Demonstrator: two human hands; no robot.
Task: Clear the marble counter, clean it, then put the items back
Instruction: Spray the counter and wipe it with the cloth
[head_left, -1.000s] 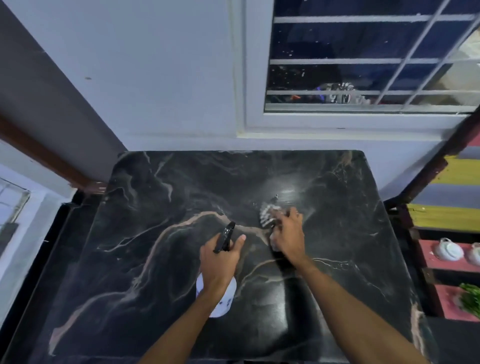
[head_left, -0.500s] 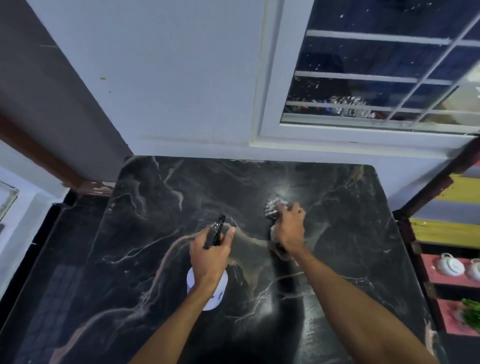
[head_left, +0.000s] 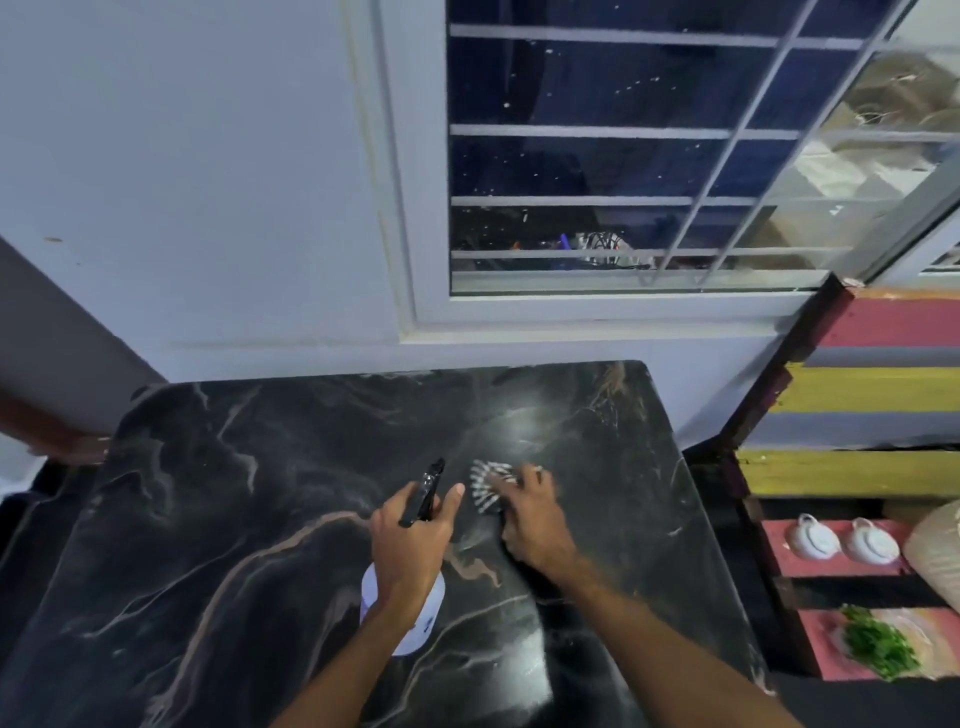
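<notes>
The counter is bare of items, so the wiping step looks to be in hand. The left hand is wrapped round the neck of a spray bottle, fingers closed, thumb up beside the black nozzle; the bottle hangs over the counter's middle, its white body below the wrist. Just right of the bottle the right hand lies flat on a cloth, fingers spread and pressing it to the stone, only its striped edge showing.

The cloth looks soft and limp, best bunched under the palm. The bottle seems light plastic, likely slick if wet; the neck is the sure hold. The marble is hard and glossy, probably slippery where sprayed.
</notes>
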